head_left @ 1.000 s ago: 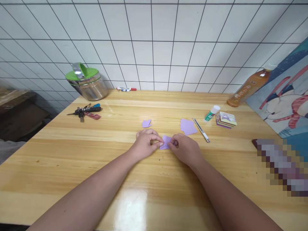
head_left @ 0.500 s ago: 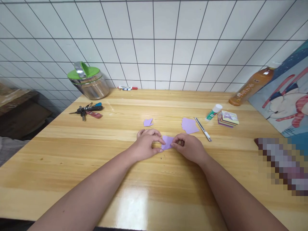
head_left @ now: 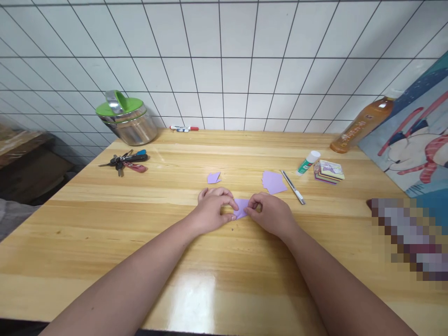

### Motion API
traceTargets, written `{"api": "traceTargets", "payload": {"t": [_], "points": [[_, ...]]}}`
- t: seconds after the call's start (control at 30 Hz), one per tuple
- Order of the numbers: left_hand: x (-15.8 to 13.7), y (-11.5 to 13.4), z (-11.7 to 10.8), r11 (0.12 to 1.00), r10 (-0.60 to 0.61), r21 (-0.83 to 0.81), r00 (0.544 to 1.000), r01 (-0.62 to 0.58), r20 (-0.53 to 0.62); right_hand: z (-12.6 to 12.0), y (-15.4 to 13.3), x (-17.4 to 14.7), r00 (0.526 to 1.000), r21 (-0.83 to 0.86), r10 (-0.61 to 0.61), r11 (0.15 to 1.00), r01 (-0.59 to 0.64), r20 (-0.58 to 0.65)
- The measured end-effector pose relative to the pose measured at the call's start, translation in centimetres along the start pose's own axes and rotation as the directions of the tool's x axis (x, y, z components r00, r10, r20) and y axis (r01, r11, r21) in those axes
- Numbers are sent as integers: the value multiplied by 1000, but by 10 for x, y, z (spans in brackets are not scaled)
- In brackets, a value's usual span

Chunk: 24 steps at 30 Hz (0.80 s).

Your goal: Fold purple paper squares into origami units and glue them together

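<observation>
A small piece of purple paper [head_left: 241, 208] lies on the wooden table between my two hands. My left hand [head_left: 215, 210] holds its left side, thumb at the near corner and index finger on top. At the right edge, my right hand [head_left: 269, 212] pinches the paper between thumb and index finger. Beyond my left hand rests a folded purple paper piece [head_left: 213, 178]. Several purple paper sheets [head_left: 274, 182] lie in a loose pile past my right hand, with a slim utility knife [head_left: 293, 187] beside them.
A glue stick [head_left: 308, 163] and a stack of coloured paper [head_left: 329, 171] stand at the right, near a tea bottle [head_left: 366, 123]. Keys [head_left: 126, 161], a steel pot with green lid [head_left: 131, 121] and markers [head_left: 184, 129] sit to the left and back. A pixelated object [head_left: 409, 238] lies far right.
My right hand has shifted slightly left along the purple paper, closer to my left hand. The whole view has drifted a little; the other things stay in place.
</observation>
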<state>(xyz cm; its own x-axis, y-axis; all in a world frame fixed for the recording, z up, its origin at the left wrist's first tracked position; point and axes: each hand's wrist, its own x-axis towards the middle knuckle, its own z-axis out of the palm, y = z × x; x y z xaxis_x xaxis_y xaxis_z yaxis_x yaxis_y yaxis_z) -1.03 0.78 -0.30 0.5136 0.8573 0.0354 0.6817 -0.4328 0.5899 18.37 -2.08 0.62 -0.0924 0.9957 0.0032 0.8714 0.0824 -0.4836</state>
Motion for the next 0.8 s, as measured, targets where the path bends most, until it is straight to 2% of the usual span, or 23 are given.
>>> {"api": "traceTargets", "payload": {"t": [0.37, 0.63, 0.8], "points": [[-1, 3, -2, 1000, -21, -22, 999, 22, 24, 2, -2, 0, 1000, -45, -6, 999, 5, -15], [0, 3, 2, 999, -47, -13, 999, 46, -27, 2, -2, 0, 1000, -36, 1, 999, -2, -20], [0, 5, 0, 999, -41, -11, 999, 41, -15, 3, -1, 0, 1000, -38, -4, 999, 4, -23]]}}
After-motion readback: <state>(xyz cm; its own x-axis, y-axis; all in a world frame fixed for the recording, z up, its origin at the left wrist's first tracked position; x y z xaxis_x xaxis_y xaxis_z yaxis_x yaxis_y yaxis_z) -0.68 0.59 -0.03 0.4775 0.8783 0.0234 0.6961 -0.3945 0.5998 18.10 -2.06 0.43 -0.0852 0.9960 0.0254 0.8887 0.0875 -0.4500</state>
